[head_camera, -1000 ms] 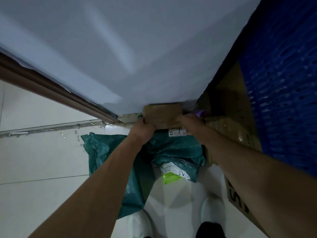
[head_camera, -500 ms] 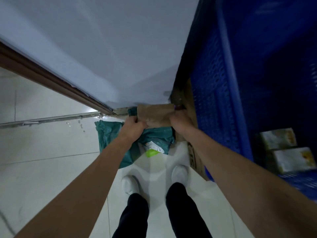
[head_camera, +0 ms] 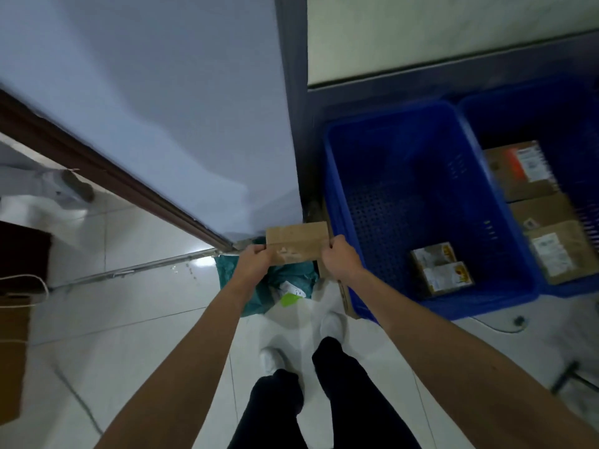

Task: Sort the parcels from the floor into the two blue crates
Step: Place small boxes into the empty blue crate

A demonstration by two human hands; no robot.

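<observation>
A: How will the cardboard parcel (head_camera: 296,243) handle?
B: Flat, stiff, probably light. Left hand (head_camera: 254,260) and right hand (head_camera: 340,257) pinch its short ends, fingers (head_camera: 332,246) curled over the edges, above the teal mailer (head_camera: 233,273), just left of the left blue crate (head_camera: 405,189)
A: Long axis?
B: Left to right, broad face up

Brown cardboard parcel (head_camera: 296,242), teal mailer bag (head_camera: 256,286), blue perforated crates (head_camera: 421,202), white glossy floor tiles (head_camera: 146,319).

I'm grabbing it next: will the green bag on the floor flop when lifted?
Probably floppy: the green bag lies crumpled and creased. Possibly slick too, since it looks like thin plastic film. Its weight cannot be told from here.
</observation>
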